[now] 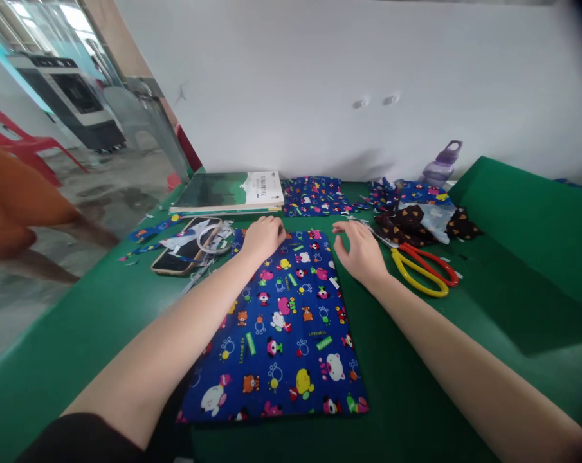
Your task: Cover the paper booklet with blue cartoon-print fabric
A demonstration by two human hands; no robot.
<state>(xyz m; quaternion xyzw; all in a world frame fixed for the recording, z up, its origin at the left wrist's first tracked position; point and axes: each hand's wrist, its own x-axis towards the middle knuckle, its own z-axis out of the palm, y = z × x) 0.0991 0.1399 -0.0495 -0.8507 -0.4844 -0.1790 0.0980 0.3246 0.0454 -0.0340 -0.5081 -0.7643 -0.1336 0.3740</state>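
A blue cloth printed with cartoon animals lies flat on the green table. My left hand rests on its far left part, fingers curled; whether anything is pinched in them is hidden. Just off the cloth's far right corner is my right hand, thumb and fingers apart and holding nothing. Beside it on the right lie scissors with one red and one yellow handle, their blades pointing back toward the hand.
Books, a phone and a clear ring are at the left. Blue scraps, brown cloth and a purple bottle lie along the white wall. A person's orange clothing shows at far left.
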